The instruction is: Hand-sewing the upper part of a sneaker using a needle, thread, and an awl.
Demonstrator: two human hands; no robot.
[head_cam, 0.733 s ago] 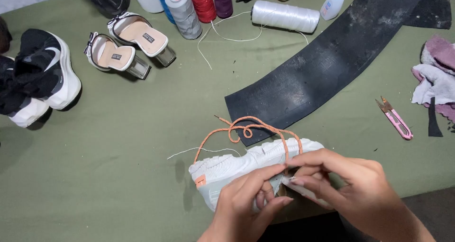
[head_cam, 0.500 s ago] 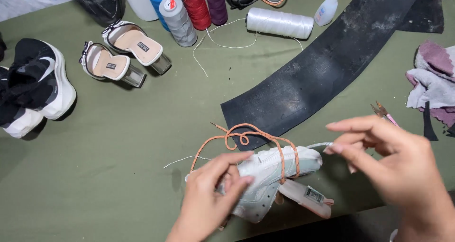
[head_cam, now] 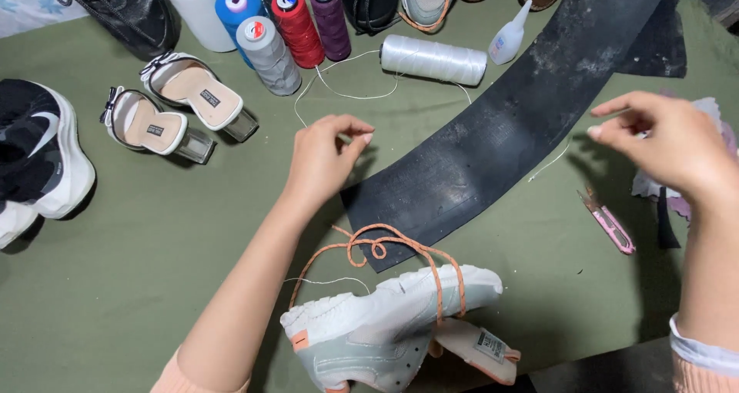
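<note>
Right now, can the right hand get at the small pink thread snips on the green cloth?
Probably yes: the right hand hovers just above the small pink thread snips, which lie alone on bare green cloth with nothing between them.

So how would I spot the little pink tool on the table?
Start at the long black rubber strip curving across the green table. Just past its right edge, below the right hand, lie the small pink snips, the only pink metal tool here.

Across the top of the frame stand thread cones [head_cam: 265,54], blue, grey, red and purple. A glue bottle [head_cam: 509,37] stands right of them. Heeled sandals [head_cam: 178,110] sit upper left, a black-and-white sneaker [head_cam: 38,158] at the left edge, pink snips [head_cam: 608,222] at right.
</note>
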